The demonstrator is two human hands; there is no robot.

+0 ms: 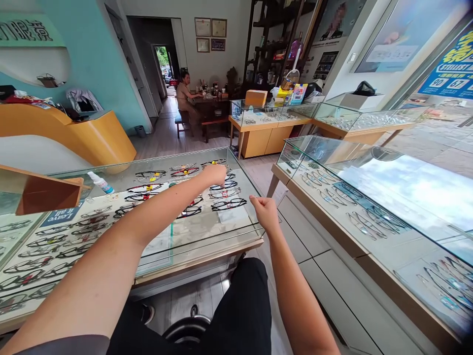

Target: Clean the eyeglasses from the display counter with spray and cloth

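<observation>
arm point(94, 276); left grip point(223, 180) unclear by glasses point(229, 203); right grip point(254, 199) closed; card point(62, 215) "leave it all"

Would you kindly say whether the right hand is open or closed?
The right hand is closed: it is curled into a fist near the glass case.

The display case point(201, 230) at eight o'clock is topped with smooth, glossy glass and edged with matt wood.

Eyeglasses point(229, 204) lie in rows in the near display case point(207, 261), a spray bottle point(101, 183) by its far edge; another case point(343, 239) stands right
</observation>
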